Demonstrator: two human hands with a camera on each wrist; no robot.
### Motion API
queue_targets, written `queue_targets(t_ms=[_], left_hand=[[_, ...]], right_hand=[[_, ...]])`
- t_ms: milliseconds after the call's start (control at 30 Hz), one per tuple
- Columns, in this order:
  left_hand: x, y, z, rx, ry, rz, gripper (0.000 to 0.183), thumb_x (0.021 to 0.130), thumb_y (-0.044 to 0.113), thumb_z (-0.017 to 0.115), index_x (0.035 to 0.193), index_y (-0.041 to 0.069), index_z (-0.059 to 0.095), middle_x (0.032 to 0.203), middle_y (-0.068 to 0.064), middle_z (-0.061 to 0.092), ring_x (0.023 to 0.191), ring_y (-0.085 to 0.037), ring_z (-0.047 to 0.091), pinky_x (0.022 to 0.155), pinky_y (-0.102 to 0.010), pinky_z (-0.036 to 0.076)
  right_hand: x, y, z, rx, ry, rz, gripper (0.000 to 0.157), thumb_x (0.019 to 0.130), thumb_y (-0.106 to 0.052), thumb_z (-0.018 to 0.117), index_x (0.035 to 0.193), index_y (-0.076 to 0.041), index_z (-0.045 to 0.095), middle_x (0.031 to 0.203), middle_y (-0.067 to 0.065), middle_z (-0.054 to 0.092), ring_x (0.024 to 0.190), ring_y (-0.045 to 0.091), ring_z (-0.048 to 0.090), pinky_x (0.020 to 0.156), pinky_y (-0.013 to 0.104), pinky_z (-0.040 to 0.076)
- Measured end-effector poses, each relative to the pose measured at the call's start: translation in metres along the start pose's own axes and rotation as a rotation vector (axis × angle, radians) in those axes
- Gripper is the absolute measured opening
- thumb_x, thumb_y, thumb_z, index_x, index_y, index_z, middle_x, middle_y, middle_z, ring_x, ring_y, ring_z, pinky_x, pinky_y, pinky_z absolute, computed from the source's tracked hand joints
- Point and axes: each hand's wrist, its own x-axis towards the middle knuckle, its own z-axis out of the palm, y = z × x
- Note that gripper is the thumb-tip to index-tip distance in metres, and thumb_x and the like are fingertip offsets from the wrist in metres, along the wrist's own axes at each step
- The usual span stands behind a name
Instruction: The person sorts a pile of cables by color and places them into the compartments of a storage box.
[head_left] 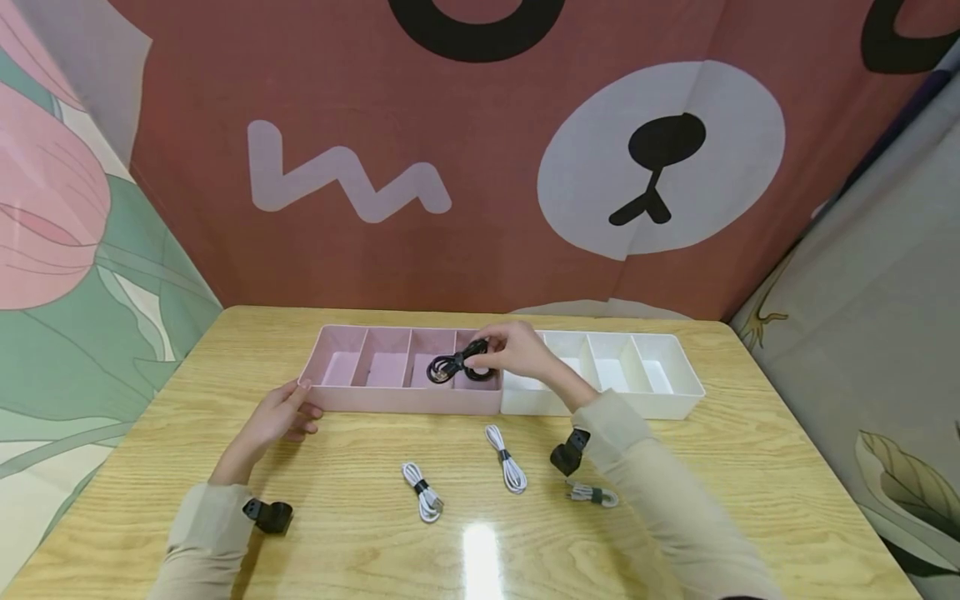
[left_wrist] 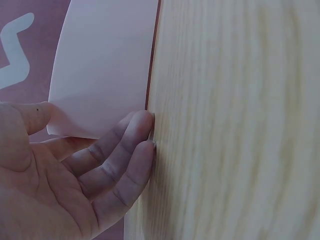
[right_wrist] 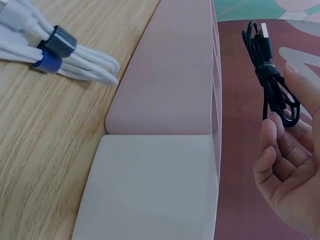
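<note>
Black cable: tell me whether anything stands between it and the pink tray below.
Nothing visible does: the right hand holds the black cable above the open pink tray. Only the tray's rightmost divider, partly behind the cable in the head view, might catch it.

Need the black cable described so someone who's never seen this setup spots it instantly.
On the light wood-grain table sits a long pink plastic box divided into compartments. Over its right part, the person's right hand holds a coiled black cable. Unlike the three strap-bound whitish cables lying on the table, it is black and in hand.
</note>
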Motion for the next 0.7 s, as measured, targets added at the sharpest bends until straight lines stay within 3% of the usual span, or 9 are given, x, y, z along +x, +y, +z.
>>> queue_targets(t_ms=[533, 700], left_hand=[[0.001, -0.002, 0.0, 0.009, 0.005, -0.006, 0.06, 0.099, 0.041, 0.024, 0.13, -0.01, 0.032, 0.088, -0.016, 0.06, 0.068, -0.02, 0.061, 0.059, -0.037, 0.049], [0.002, -0.003, 0.0, 0.012, 0.009, 0.003, 0.06, 0.099, 0.042, 0.024, 0.13, -0.01, 0.032, 0.088, -0.017, 0.059, 0.067, -0.02, 0.061, 0.058, -0.036, 0.05]], right_hand=[[0.026, 0.0, 0.019, -0.111, -0.026, -0.027, 0.04, 0.075, -0.029, 0.076, 0.105, -0.003, 0.066, 0.07, -0.001, 0.062, 0.056, 0.011, 0.051, 0.052, 0.023, 0.04], [0.032, 0.003, 0.025, -0.141, -0.033, -0.047, 0.037, 0.075, -0.027, 0.075, 0.103, -0.004, 0.067, 0.07, -0.001, 0.062, 0.058, 0.01, 0.051, 0.054, 0.022, 0.041]])
